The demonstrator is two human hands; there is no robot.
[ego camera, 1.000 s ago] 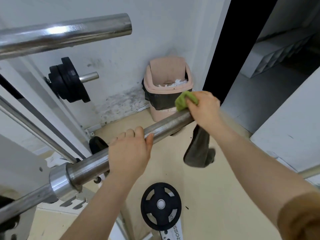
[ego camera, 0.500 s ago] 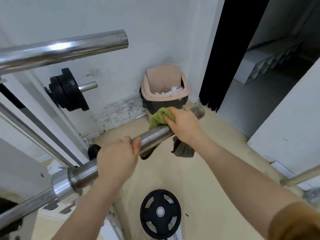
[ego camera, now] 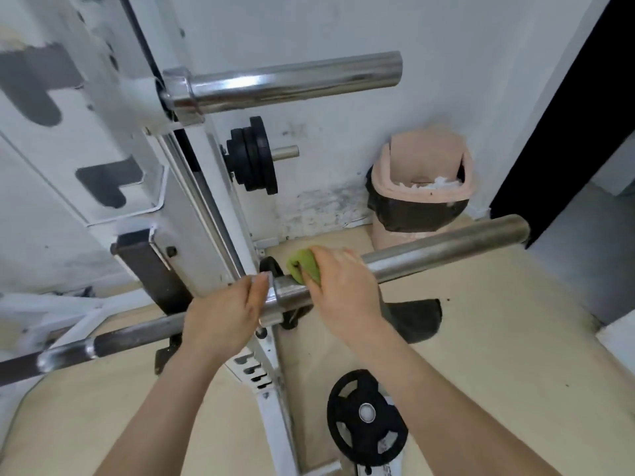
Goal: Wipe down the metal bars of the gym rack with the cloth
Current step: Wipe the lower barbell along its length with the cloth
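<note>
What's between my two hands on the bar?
In the head view, the bar's shiny collar sits between the left hand and the right hand with its cloth.

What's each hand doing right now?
Left hand: closed around the barbell, beside the collar.
Right hand: closed on the green cloth, pressing it onto the barbell sleeve.

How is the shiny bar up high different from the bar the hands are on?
The upper bar is untouched and bright; the lower bar looks duller, gripped by the left hand, with the right hand pressing a green cloth on it. Both are round metal sleeves.
</note>
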